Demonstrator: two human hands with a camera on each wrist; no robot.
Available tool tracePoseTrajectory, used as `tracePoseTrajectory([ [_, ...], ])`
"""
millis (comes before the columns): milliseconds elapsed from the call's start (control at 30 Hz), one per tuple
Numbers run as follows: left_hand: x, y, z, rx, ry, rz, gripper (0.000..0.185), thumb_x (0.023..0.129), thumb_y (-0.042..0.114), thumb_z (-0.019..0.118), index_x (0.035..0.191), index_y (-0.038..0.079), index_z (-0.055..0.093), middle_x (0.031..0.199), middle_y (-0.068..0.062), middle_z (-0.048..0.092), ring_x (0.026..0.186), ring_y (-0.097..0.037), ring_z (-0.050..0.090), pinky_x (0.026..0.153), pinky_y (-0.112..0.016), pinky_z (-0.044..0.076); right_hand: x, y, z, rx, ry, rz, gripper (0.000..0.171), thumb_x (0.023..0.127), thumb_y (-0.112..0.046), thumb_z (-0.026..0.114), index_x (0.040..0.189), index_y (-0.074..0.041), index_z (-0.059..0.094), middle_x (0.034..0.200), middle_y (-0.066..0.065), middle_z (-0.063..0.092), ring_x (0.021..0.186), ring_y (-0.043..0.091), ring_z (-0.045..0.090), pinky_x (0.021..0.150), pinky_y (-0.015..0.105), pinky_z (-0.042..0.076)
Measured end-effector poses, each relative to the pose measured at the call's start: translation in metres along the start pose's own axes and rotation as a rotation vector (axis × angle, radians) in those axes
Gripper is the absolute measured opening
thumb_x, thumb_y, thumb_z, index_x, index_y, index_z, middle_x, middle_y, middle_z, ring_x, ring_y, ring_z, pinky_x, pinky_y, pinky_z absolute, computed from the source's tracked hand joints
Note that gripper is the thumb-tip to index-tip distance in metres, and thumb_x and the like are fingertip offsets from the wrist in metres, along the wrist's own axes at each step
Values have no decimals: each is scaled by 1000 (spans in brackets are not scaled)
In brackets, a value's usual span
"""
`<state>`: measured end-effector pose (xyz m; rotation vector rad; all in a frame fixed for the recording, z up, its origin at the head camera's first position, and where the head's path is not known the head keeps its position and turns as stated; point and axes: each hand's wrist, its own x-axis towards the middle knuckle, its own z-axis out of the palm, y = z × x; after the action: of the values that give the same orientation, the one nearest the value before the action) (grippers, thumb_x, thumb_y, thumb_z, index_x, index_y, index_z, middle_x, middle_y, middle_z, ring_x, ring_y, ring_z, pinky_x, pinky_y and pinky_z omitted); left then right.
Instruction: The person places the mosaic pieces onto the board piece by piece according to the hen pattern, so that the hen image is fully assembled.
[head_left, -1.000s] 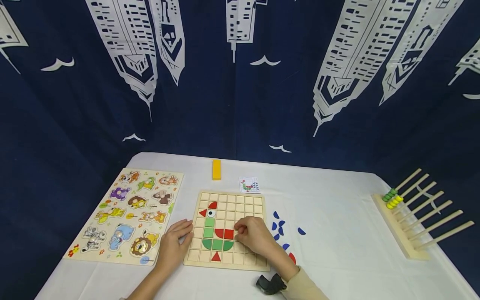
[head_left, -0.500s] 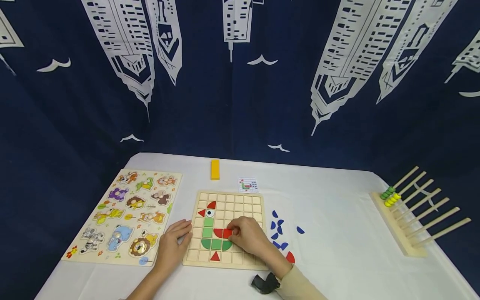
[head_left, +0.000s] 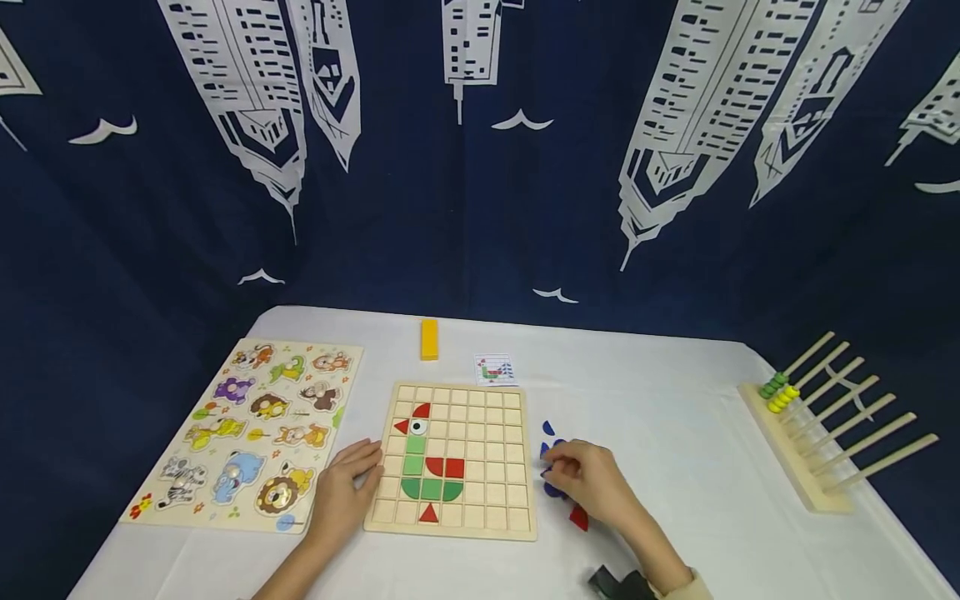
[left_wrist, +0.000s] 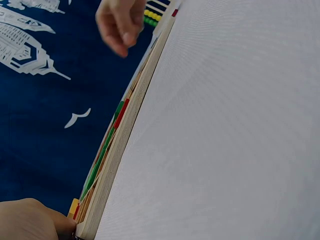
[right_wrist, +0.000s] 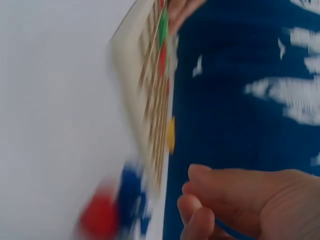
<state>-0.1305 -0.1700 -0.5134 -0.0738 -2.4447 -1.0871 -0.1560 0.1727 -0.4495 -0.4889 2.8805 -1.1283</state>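
A wooden grid board (head_left: pixel 495 433) lies on the white table, with green and red pieces and an eye piece forming a bird. My left hand (head_left: pixel 347 483) rests against its left edge, fingers relaxed. To the right of the board, my right hand (head_left: pixel 588 482) is over the loose blue half-round pieces (head_left: pixel 549 428), covering some of them. Its fingers (right_wrist: pixel 202 192) are loosely bent, and I see no piece held between them. A loose red piece (head_left: pixel 579 517) lies just below that hand. Behind the board is a small printed card (head_left: pixel 495 369) showing a similar bird.
An animal puzzle board (head_left: pixel 247 433) lies on the left. A yellow block (head_left: pixel 429 340) stands near the back edge. At the far right is a wooden peg rack (head_left: pixel 795 450) with green and yellow beads. A black device (head_left: pixel 622 586) is by my right wrist.
My right hand has left the red square in the board's bird and moved right to the blue pieces. My left hand has stayed at the board's edge.
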Motion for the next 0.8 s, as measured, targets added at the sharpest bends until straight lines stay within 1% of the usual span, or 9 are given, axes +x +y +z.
tracePoseTrajectory([
  [100, 0, 0, -1, 7, 1, -6, 27, 76, -4, 76, 102, -6, 73, 113, -12, 73, 113, -33, 65, 100, -46, 46, -19, 23, -19, 39, -19, 42, 18, 78, -5, 78, 95, -6, 73, 74, -6, 60, 63, 0, 48, 54, 17, 44],
  [200, -1, -1, -1, 9, 0, -9, 26, 76, -3, 77, 102, -6, 73, 113, -12, 73, 114, -32, 65, 101, -44, 45, -35, 41, -29, 119, -101, 40, 26, 75, -7, 80, 99, -6, 72, 77, -2, 61, 64, 1, 48, 54, 18, 44],
  [267, -1, -1, 0, 6, -5, -14, 26, 77, -2, 77, 102, -6, 73, 113, -11, 73, 115, -32, 64, 101, -42, 44, -42, 48, -30, 170, -163, 12, 30, 74, -8, 81, 103, -6, 72, 80, 0, 61, 64, 2, 49, 54, 18, 45],
  [367, 0, -1, 0, 3, -11, -14, 26, 77, -2, 76, 103, -6, 73, 113, -12, 73, 115, -33, 64, 101, -43, 44, -46, 53, -26, 205, -207, -56, 33, 73, -8, 82, 105, -6, 72, 81, 1, 61, 65, 1, 49, 54, 17, 45],
  [433, 0, -1, 0, 0, -12, -14, 26, 77, -3, 76, 103, -6, 72, 113, -12, 73, 115, -33, 64, 101, -45, 44, -46, 55, -22, 194, -194, -106, 32, 73, -7, 82, 103, -7, 72, 79, 0, 60, 64, -1, 48, 54, 17, 45],
  [500, 0, -1, 1, -1, -12, -13, 26, 77, -3, 76, 103, -6, 72, 114, -12, 73, 114, -34, 64, 101, -46, 44, -46, 55, -20, 179, -176, -122, 31, 72, -7, 83, 101, -8, 72, 78, -2, 59, 63, -2, 47, 53, 17, 45],
  [567, -1, -1, 0, -1, -10, -11, 26, 77, -3, 76, 103, -6, 72, 113, -12, 73, 114, -34, 64, 101, -47, 44, -46, 54, -18, 156, -162, -112, 30, 72, -7, 83, 99, -9, 72, 77, -3, 58, 63, -2, 47, 52, 17, 45],
  [667, -1, -1, 0, 2, -5, -6, 26, 77, -3, 76, 102, -6, 73, 113, -12, 73, 114, -33, 64, 101, -46, 45, -46, 53, -16, 115, -153, -63, 28, 71, -8, 84, 96, -11, 72, 76, -5, 57, 62, -2, 47, 53, 17, 46],
  [800, 0, -1, 0, 1, 0, 3, 27, 76, -4, 76, 102, -6, 73, 112, -12, 73, 113, -34, 65, 100, -47, 46, -46, 53, -14, 69, -122, -53, 27, 70, -9, 85, 93, -14, 71, 75, -7, 57, 62, -1, 48, 53, 17, 46],
])
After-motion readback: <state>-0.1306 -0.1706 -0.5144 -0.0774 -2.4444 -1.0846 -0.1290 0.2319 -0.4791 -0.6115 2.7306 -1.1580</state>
